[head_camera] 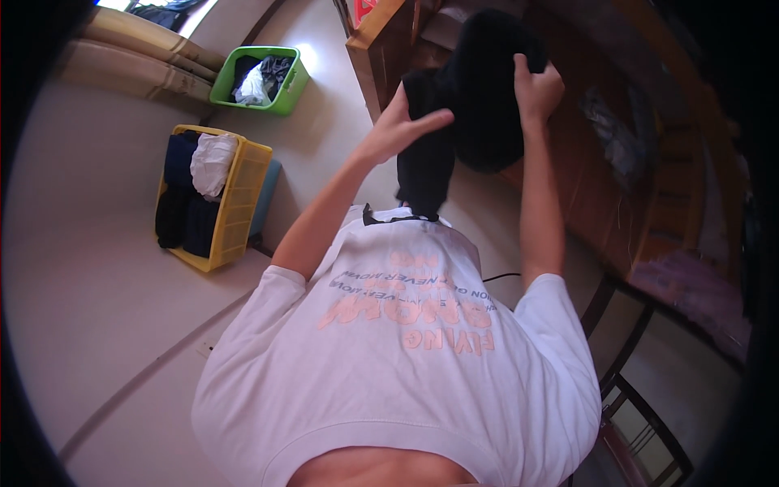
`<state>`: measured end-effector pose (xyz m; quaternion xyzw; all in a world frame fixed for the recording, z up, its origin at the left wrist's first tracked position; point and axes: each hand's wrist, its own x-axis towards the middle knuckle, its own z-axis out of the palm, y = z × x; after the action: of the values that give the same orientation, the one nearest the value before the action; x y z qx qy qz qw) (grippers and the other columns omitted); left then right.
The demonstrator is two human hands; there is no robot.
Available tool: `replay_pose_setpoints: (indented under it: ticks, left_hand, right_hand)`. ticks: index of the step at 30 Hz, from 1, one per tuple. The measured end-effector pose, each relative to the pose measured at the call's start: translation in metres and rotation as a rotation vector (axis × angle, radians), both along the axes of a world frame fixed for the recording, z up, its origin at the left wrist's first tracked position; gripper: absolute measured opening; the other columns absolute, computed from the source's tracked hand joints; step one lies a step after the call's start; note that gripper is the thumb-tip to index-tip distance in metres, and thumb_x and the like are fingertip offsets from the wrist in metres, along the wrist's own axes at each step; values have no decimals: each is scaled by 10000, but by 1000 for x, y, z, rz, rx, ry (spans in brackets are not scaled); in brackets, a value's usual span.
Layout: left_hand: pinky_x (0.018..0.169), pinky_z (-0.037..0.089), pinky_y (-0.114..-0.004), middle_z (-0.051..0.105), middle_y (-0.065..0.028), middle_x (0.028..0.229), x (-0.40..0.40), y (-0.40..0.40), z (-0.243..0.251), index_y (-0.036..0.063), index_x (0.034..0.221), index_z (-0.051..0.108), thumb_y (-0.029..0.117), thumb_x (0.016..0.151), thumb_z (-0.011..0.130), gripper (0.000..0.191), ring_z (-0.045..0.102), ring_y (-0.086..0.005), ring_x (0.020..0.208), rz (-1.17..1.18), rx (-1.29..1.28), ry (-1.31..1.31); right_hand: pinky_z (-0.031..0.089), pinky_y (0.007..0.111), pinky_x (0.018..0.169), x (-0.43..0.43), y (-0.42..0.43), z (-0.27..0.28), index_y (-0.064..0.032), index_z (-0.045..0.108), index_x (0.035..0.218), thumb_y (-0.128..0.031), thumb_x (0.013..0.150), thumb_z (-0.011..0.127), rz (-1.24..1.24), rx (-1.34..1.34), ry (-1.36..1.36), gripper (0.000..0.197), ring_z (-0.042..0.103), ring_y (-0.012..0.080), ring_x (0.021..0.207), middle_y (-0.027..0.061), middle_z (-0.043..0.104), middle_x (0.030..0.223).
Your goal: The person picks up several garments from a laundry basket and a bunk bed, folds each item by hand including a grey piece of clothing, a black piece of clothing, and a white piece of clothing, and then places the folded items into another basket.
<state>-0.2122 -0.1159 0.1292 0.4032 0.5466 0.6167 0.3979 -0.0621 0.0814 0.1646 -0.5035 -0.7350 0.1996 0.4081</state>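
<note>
A black cloth garment point(490, 91) is held up in front of me, partly bunched. A narrower length of black cloth hangs below my left hand towards my shirt hem. My right hand point(541, 91) grips the garment's right edge, thumb on the near side and fingers curled over it. On the left, my left hand point(405, 125) has the cloth between its thumb and its fingers, which are mostly hidden behind it. The garment's exact kind cannot be told.
To the left, a yellow plastic basket point(255, 176) holds folded dark clothes and a white cloth point(213, 163). Farther off, a green plastic basin point(291, 91) contains dark and white clothes. Brown wooden furniture point(389, 55) stands beyond my hands. A dark-framed chair point(651, 420) is at lower right.
</note>
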Motion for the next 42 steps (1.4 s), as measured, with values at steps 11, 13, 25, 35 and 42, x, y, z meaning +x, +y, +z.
replay_pose_setpoints:
  ticks: [11,13,25,35,42]
  left_hand:
    - [810,491,-300,671,-120,923,-29,12,-13,-61,1090,582,357,741,766,575,639,-195,833,-12,-188,255]
    - [755,502,-296,671,-104,879,-30,24,-8,-54,1045,615,382,735,765,556,639,-198,764,25,-262,255]
    - [785,477,-319,662,-75,917,-130,9,-10,-26,1127,617,414,678,780,649,625,-213,820,-522,-992,627]
    - [441,542,-231,571,-194,1202,-98,27,46,87,914,417,55,931,467,62,701,-206,742,-823,-72,-711]
    - [798,524,-326,570,-151,1160,-89,22,-4,49,1098,477,70,895,553,217,623,-243,911,296,264,-162]
  right_hand:
    - [493,277,719,20,16,-30,19,661,980,-172,865,621,90,-486,674,226,618,164,812,73,659,915]
    - [472,287,821,3,-13,-24,-19,625,1057,-204,849,670,329,-329,563,282,607,178,917,77,641,994]
    - [512,344,740,2,-29,-99,43,665,898,-151,739,759,182,-37,458,268,677,258,791,147,701,864]
    - [515,376,695,-52,-57,-125,33,644,806,-113,720,721,84,-15,218,187,675,310,735,178,678,769]
    - [397,337,980,-53,-70,-89,-27,577,1141,-93,635,836,366,-448,918,572,520,225,1097,89,573,1156]
